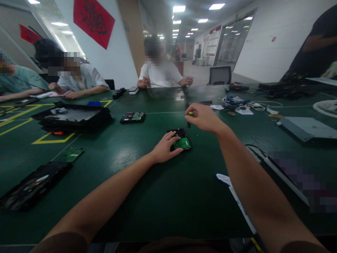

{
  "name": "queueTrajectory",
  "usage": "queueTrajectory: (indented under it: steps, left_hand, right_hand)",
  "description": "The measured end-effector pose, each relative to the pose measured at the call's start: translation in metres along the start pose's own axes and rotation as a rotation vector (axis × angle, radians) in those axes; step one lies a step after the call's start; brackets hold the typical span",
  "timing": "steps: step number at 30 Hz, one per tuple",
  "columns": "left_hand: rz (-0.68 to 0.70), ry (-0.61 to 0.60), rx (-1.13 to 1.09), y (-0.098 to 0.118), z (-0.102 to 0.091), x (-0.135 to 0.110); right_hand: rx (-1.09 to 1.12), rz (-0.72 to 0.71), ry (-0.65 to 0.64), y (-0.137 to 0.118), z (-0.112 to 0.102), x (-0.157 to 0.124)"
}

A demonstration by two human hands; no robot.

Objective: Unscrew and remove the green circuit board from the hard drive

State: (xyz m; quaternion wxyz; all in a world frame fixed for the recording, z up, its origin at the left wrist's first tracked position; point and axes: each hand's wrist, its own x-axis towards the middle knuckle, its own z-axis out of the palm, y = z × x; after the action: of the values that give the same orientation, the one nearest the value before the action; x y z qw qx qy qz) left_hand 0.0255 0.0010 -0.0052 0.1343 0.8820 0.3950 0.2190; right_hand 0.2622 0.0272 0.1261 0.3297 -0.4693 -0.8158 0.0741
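Note:
In the middle of the table lies a hard drive [183, 143] with a green circuit board and a black casing. My left hand [165, 147] is laid over its left side, with the thumb along the near edge and the fingers across the casing, holding it. Beyond the drive and slightly to its right, my right hand [204, 116] pinches a short screwdriver [189, 124] with a yellow-topped dark handle. The screwdriver is roughly upright, apart from the drive; its tip is too small to make out.
Another hard drive [133, 117] lies farther back. On the left are a black tray [71, 117], a loose green circuit board [73, 154] and a black casing [35, 184]. A grey metal box [309, 128] and cables [234, 102] are on the right. Several people are around the table.

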Motion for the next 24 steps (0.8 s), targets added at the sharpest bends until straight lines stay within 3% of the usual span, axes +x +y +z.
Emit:
queueTrajectory:
  steps: [12,24]
  left_hand:
    - [-0.002,0.006,-0.002,-0.0033,0.0039,0.0002]
    - [0.008,0.006,0.001,-0.001,0.0013,-0.0001]
  right_hand:
    - [0.201,0.085,-0.138,-0.003,0.001,0.0011]
    - [-0.008,0.039,0.029,-0.0002,0.0007,0.0019]
